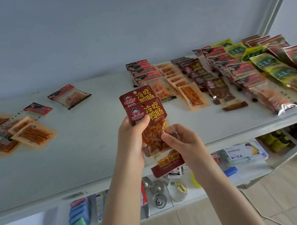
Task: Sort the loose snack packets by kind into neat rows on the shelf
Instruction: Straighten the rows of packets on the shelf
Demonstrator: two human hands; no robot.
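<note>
Two red packets (145,116) sit stacked in your hands above the shelf (93,154), left hand (134,137) and right hand (182,141) both pinching them.

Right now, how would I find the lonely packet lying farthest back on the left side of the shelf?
Start at the white shelf and look left, away from the neat rows. Behind the scattered orange packets lies one packet alone, nearest the wall. It has a red-and-black top and dotted black side edges.
</note>
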